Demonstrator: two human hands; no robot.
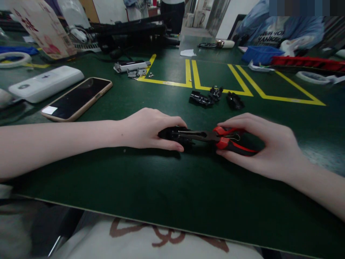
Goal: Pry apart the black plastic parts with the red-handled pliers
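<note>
My left hand (151,129) is closed around a small black plastic part (172,133), just above the green table. In my right hand (261,144) is a pair of long-nose pliers (223,138) with red and black handles. Their jaws point left and reach onto the black part; I cannot tell whether they grip it. Beyond the pliers lie several loose black plastic pieces, among them a longer one (201,98) and a rounded one (235,100).
A phone (81,99) and a white device (47,83) lie at left. Small metal parts (136,73) sit by yellow tape outlines (167,84). Farther off are a blue tray (261,55), a red rack (309,63) and black equipment (132,34). A person in blue sleeves sits opposite.
</note>
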